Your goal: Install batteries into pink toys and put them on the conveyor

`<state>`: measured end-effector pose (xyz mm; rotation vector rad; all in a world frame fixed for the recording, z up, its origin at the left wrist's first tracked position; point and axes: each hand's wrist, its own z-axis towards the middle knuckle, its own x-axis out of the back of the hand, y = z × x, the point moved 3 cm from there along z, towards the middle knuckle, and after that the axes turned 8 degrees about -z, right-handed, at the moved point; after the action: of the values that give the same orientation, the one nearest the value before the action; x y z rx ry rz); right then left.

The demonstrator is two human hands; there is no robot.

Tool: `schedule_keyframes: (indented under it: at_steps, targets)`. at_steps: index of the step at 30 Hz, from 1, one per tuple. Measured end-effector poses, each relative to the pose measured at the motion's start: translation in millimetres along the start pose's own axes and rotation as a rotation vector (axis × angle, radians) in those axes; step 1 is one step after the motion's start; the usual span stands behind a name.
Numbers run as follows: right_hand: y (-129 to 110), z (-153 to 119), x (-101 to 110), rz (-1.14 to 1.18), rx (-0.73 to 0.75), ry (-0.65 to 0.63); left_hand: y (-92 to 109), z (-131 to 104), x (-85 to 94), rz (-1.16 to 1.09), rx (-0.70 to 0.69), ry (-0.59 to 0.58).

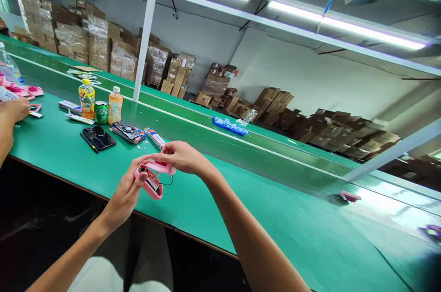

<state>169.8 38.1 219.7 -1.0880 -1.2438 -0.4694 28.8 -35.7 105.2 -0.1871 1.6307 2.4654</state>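
Above the front edge of the green table [193, 209], my left hand [129, 186] grips the lower half of a pink plastic case [156, 194]. The case is open, with a silvery part and thin dark wires showing inside. My right hand [179, 156] pinches the other pink half [165, 168], tilted above the first. A dark wire loops out at the right side between the two halves. What the right fingertips press on is partly hidden.
Beyond my hands lie a small box [155, 138], a black phone [98, 138], a dark device on boxes [128, 131], two drink bottles [87, 99] and a green can [101, 111]. Another person's hand [15, 110] works at far left. A blue tray [230, 125] sits farther back.
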Motion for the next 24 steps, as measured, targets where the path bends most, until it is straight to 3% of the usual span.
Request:
schedule_keyframes:
  at_steps: [6, 12, 17, 21, 24]
  targets:
    - [-9, -8, -8, 0.191, 0.124, -0.199, -1, 5, -7.7, -0.177, 0.094, 0.078]
    - [7, -12, -9, 0.428, 0.297, -0.343, -5, 3, -5.6, -0.469, 0.227, 0.099]
    - [16, -11, -12, 0.455, 0.178, -0.147, -15, 2, -1.9, -0.457, 0.245, 0.216]
    - [16, -8, -16, 0.278, 0.029, 0.033, -10, -1, 2.4, -0.159, 0.055, 0.263]
    - [12, -5, -18, 0.181, -0.055, 0.146, -4, -4, 2.1, 0.071, -0.051, 0.199]
